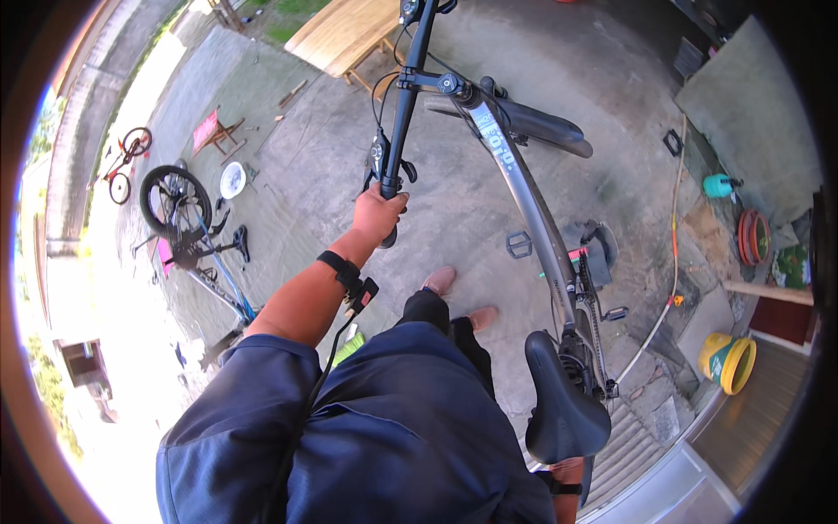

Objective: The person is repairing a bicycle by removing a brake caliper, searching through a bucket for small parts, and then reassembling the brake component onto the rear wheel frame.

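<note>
A grey bicycle (543, 225) stands beside me on the right, its front end pointing away. My left hand (379, 216) is closed around the left handlebar grip (389, 237), just below the brake lever (408, 171). The black saddle (563, 410) is near my right side. My right hand (569, 470) shows only a little skin by the wrist strap at the saddle's rear edge; its fingers are hidden behind the saddle. A black front mudguard (541, 122) and a pedal (518, 245) are also visible on the bicycle.
Left on the concrete lie a blue-and-black bicycle (209, 249), a white bucket (233, 180) and a small folding stool (212, 133). A wooden table (345, 39) stands ahead. To the right are a hose (675, 253), a yellow bucket (729, 362) and a teal container (717, 185).
</note>
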A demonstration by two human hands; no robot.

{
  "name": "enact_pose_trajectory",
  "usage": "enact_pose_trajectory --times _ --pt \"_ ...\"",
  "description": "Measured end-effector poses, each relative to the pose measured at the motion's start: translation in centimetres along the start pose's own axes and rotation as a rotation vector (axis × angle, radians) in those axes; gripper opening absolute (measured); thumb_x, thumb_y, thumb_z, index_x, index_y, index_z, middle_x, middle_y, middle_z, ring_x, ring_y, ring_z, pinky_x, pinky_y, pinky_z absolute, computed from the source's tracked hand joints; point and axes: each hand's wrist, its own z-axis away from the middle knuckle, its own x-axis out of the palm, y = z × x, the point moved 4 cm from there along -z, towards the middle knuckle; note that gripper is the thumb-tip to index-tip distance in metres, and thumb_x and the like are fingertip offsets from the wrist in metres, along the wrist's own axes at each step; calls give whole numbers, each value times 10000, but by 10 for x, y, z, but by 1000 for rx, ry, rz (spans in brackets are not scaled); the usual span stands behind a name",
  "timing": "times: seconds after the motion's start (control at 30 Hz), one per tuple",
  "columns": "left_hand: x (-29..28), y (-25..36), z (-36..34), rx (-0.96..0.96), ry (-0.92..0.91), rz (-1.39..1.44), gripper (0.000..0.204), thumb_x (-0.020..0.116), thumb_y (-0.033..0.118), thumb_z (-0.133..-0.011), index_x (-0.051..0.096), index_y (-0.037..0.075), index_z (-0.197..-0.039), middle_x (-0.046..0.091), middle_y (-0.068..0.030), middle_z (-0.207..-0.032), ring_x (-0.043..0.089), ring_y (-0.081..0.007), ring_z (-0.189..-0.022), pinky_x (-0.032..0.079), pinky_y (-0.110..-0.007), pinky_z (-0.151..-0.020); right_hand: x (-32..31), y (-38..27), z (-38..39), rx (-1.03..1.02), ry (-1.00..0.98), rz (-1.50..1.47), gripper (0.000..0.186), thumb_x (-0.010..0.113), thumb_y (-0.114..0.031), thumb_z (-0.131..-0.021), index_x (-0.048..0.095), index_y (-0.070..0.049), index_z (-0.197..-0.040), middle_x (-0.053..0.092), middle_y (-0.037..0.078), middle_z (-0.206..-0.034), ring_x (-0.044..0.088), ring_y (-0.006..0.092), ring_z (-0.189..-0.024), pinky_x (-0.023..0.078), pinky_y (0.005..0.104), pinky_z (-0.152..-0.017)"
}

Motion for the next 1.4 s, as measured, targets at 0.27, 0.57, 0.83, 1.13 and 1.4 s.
enact_pose_trajectory --times 0.27,0.57,0.83,1.13,1.4 --pt "-77 -38 19 -109 210 55 298 701 183 -788 587 16 -1008 632 -45 -824 659 -138 -720 514 -275 -564 35 -44 -22 93 -73 212 340 465 -219 -935 530 -13 -1198 615 150 -1085 602 251 -952 502 389 -873" --pt "-193 -81 5 -174 397 73 291 685 225 -783 606 22 -975 627 -44 -728 604 -129 -613 493 -285 -567 135 -48 -46 155 -128 380 351 456 -235 -939 527 -11 -1199 615 154 -1083 602 258 -950 501 393 -873" --pt "-314 -130 -8 -181 556 -110 313 683 297 -766 634 39 -936 644 -120 -741 635 -241 -662 489 -368 -644 231 -25 -69 188 -179 485 360 449 -249 -942 525 -9 -1200 615 158 -1082 602 263 -949 500 397 -873" --pt "-402 -145 -33 -188 656 -310 308 663 313 -758 626 48 -910 650 -180 -789 637 -350 -769 487 -433 -702 304 -3 -95 236 -218 604 372 440 -265 -946 523 -8 -1202 615 162 -1080 602 269 -947 499 402 -874" --pt "-556 -160 -110 -177 646 -507 254 639 285 -763 610 65 -886 651 -165 -846 636 -340 -830 492 -444 -724 426 65 -111 276 -232 622 383 433 -279 -949 521 -6 -1203 614 166 -1078 601 275 -945 498 406 -874"
